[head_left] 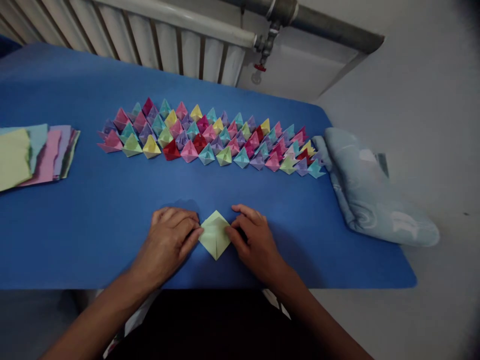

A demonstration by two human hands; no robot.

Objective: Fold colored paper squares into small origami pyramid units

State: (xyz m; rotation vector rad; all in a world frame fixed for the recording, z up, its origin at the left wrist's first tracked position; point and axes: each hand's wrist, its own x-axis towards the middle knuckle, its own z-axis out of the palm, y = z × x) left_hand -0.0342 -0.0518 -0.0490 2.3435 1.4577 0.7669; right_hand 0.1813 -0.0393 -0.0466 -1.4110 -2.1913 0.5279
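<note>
A light green folded paper (215,235) lies as a diamond on the blue table near its front edge, a crease running down its lower half. My left hand (170,234) pinches its left corner between thumb and fingers. At the right corner, my right hand (253,235) holds the paper with thumb and curled fingers. Beyond my hands stand several rows of small folded paper boats (206,135) in pink, purple, turquoise, yellow, green and red.
A stack of coloured paper sheets (45,152) with torn edges lies at the left. On the right, a folded grey-blue blanket (375,190) rests over the table (112,210) edge. Behind are a white radiator (168,47) and a pipe with a red-handled valve (260,67).
</note>
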